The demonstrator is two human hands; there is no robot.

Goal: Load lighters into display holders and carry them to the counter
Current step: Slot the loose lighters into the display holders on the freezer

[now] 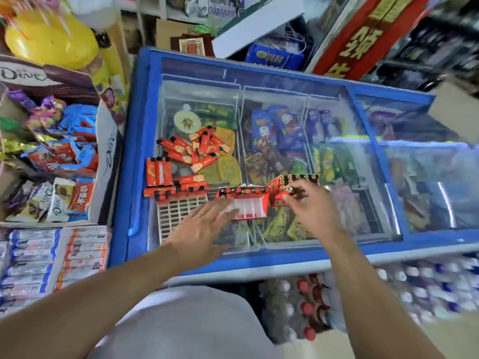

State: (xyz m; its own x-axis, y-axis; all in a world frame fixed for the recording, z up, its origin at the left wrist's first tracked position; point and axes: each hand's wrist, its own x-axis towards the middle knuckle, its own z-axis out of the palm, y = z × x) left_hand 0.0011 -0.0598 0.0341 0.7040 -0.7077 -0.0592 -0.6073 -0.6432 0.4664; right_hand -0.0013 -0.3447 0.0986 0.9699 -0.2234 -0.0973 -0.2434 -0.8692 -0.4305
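While the left hand lies flat w/ fingers straight and spread on the near edge of a red display holder, prob. to keep it from sliding on the smooth glass, the right hand pinches a lighter between thumb and fingertips, just beside a second red holder whose top row already shows black lighter caps. I judge this lighter goes into a free slot there, but which slot I cannot tell, the picture is blurred. The first holder stands betw. both hands, its row of caps along the far edge. The loose lighters, red w/ gold marks, lie in a heap further back-left on the glass, and some more sit in neat rows over a white grid tray, so they are within easy reach of the left hand. Much stock is still unloaded, so the carrying to the counter is not near yet. The work surface is the sliding glass lid of a blue chest freezer; ice-cream packs show under it. Left of it is a box of Dove chocolates, at front-right packs of bottled drinks on the floor, and behind are crowded shop shelves.
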